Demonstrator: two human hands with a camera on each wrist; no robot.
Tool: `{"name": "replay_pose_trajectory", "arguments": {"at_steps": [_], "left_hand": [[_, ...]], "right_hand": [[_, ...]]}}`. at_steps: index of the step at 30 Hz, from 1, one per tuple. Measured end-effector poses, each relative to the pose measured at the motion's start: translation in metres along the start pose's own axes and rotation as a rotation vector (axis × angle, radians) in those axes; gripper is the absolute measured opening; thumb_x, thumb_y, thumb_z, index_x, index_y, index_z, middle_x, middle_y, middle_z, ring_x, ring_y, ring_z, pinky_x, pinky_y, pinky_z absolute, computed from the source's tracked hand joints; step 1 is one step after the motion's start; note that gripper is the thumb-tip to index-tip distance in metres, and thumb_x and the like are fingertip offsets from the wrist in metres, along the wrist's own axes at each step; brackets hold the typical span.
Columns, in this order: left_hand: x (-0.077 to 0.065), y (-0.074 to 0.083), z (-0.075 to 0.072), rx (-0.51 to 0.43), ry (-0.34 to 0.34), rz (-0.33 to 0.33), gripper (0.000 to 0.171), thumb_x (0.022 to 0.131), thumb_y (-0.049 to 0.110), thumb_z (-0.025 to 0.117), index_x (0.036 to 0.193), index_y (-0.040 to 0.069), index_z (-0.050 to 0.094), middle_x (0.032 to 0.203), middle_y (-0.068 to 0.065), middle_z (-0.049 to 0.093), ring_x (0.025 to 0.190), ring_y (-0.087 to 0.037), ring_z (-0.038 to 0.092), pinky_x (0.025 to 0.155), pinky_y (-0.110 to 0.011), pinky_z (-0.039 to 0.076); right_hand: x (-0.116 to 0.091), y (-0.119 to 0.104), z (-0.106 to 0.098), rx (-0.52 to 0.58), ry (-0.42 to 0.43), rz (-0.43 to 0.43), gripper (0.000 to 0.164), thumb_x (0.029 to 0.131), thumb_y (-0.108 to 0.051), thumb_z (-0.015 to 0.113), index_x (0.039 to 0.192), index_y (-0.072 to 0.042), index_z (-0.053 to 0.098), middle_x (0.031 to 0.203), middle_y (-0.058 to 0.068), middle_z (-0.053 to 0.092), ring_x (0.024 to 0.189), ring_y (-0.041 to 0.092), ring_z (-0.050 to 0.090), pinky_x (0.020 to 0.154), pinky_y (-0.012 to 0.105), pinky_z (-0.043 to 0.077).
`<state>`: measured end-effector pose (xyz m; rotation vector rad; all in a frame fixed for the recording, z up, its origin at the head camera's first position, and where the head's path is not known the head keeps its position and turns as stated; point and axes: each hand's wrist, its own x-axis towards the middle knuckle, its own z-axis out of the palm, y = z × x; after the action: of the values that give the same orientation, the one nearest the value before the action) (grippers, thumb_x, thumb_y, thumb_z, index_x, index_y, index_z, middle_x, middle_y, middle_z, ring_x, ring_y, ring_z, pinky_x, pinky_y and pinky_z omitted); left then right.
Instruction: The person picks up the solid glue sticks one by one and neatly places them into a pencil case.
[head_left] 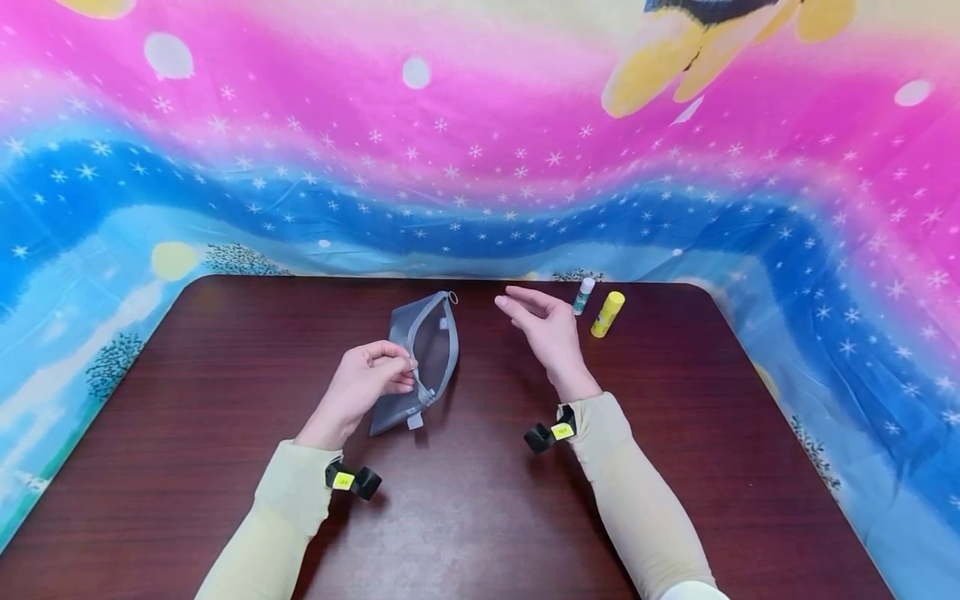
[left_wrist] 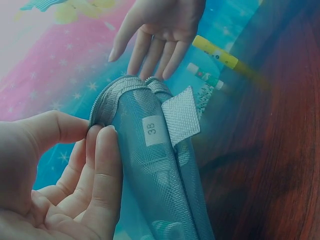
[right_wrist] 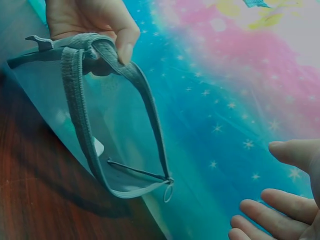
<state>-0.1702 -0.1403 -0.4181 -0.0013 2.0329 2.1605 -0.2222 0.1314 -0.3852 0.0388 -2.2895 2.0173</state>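
My left hand (head_left: 363, 379) pinches one edge of the mouth of a grey mesh zip pouch (head_left: 397, 333) between thumb and fingers. The pouch stands tilted on the table, its zipper undone and its mouth gaping toward the right. A ring pull (right_wrist: 168, 192) hangs at the zipper's far end, and a tag marked 38 (left_wrist: 153, 130) shows near the other end. Something white (right_wrist: 98, 147) shows through the mesh; what it is I cannot tell. My right hand (head_left: 551, 333) hovers right of the pouch, fingers extended, holding nothing.
Beyond the right hand, a white-capped glue stick (head_left: 582, 297) and a yellow glue stick (head_left: 608, 314) stand on the dark wooden table (head_left: 480, 517). A colourful printed cloth (head_left: 480, 167) hangs around the table's back and sides.
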Motion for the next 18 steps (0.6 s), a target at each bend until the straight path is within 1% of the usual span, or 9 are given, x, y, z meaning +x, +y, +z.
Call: {"name": "replay_pose_trajectory", "arguments": {"at_steps": [7, 16, 18], "left_hand": [[0.000, 0.000, -0.001, 0.004, 0.000, -0.001, 0.016, 0.097, 0.004, 0.066, 0.106, -0.009, 0.063, 0.090, -0.011, 0.073, 0.075, -0.018, 0.069, 0.074, -0.030, 0.061], [0.000, 0.000, -0.001, 0.006, -0.001, 0.004, 0.016, 0.097, 0.004, 0.065, 0.106, -0.009, 0.062, 0.097, -0.019, 0.073, 0.075, -0.018, 0.069, 0.074, -0.030, 0.061], [0.000, 0.000, -0.001, 0.007, -0.002, 0.006, 0.016, 0.098, 0.004, 0.065, 0.106, -0.009, 0.063, 0.096, -0.019, 0.073, 0.075, -0.018, 0.069, 0.074, -0.030, 0.061]], "right_hand": [[0.001, -0.003, -0.006, 0.004, 0.025, -0.007, 0.047, 0.088, -0.038, 0.082, 0.126, -0.012, 0.074, 0.120, 0.004, 0.072, 0.105, 0.020, 0.070, 0.093, 0.034, 0.055], [0.001, -0.003, -0.015, 0.043, 0.049, -0.044, 0.045, 0.090, -0.032, 0.081, 0.127, -0.009, 0.072, 0.118, 0.006, 0.073, 0.108, 0.017, 0.069, 0.093, 0.033, 0.056], [0.001, -0.004, -0.017, 0.052, 0.052, -0.047, 0.045, 0.090, -0.031, 0.081, 0.128, -0.009, 0.071, 0.118, 0.007, 0.073, 0.108, 0.017, 0.069, 0.093, 0.032, 0.055]]}}
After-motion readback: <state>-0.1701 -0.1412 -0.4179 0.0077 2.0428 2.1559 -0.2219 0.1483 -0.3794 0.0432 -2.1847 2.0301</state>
